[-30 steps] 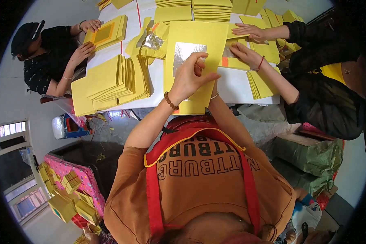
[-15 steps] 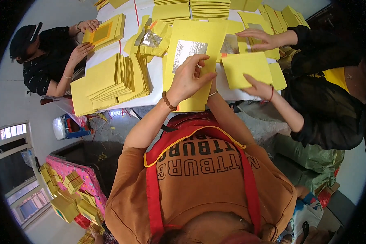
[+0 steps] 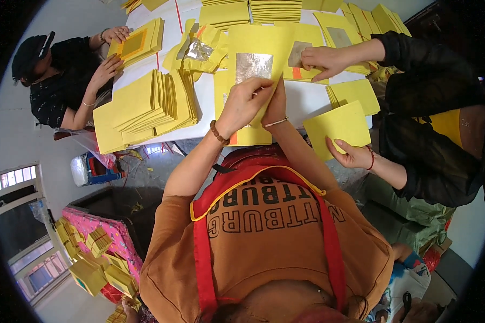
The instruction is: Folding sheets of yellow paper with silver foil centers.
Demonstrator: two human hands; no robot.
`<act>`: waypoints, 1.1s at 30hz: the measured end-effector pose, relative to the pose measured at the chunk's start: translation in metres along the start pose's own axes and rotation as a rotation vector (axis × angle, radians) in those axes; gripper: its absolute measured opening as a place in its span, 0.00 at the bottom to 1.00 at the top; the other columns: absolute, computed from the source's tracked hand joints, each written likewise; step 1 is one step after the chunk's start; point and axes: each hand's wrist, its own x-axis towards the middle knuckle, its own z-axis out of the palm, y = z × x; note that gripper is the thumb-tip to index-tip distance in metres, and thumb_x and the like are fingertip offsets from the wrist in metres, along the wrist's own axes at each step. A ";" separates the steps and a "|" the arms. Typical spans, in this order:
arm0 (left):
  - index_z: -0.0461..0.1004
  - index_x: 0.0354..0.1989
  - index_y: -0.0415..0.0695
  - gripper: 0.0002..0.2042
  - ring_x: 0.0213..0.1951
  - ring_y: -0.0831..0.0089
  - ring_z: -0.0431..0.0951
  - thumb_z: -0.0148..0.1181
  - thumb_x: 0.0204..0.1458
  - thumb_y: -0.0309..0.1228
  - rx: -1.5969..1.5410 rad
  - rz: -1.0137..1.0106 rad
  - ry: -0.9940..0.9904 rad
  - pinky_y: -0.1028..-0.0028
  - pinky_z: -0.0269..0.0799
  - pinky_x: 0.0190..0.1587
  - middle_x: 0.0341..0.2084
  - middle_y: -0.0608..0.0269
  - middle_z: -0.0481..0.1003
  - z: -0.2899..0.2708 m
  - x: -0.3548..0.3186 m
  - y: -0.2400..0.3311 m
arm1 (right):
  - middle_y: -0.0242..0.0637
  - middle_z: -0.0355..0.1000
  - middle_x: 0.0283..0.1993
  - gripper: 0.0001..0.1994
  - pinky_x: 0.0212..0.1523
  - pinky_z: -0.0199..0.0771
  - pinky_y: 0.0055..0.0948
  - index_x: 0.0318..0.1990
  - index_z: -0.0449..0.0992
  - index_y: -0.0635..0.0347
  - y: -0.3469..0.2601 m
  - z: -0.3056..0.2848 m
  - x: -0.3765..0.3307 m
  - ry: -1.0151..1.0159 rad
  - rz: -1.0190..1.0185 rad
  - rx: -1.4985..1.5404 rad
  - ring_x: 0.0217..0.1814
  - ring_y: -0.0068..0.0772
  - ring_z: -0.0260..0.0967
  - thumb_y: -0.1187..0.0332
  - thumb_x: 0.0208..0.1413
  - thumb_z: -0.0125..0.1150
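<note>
- white-framed barred window (image 3: 12, 180) is set in the pale wall (image 3: 16, 132), far left
- loud pink patterned cloth (image 3: 113, 231) can be spotted lower left
- white-and-blue wrapped pack (image 3: 82, 170) is parked on the grey floor (image 3: 164, 173)
- shiny green sheeting (image 3: 424, 215) is bunched up lower right
- black cap (image 3: 29, 56) is worn by the person at left (image 3: 54, 102)

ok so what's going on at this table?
The wearer's left hand is over a yellow sheet with a silver patch; the right hand is at its right edge, fingers partly hidden. At right, a co-worker's one hand holds a plain yellow piece, the other touches another patched sheet. At left, someone has both hands on a yellow stack.
</note>
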 end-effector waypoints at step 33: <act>0.68 0.35 0.37 0.08 0.26 0.85 0.69 0.55 0.46 0.24 -0.576 -0.262 0.248 0.87 0.62 0.27 0.25 0.67 0.72 -0.036 -0.006 -0.016 | 0.35 0.67 0.41 0.16 0.37 0.70 0.23 0.46 0.63 0.62 -0.031 0.016 0.011 0.186 0.003 -0.619 0.38 0.24 0.68 0.73 0.48 0.50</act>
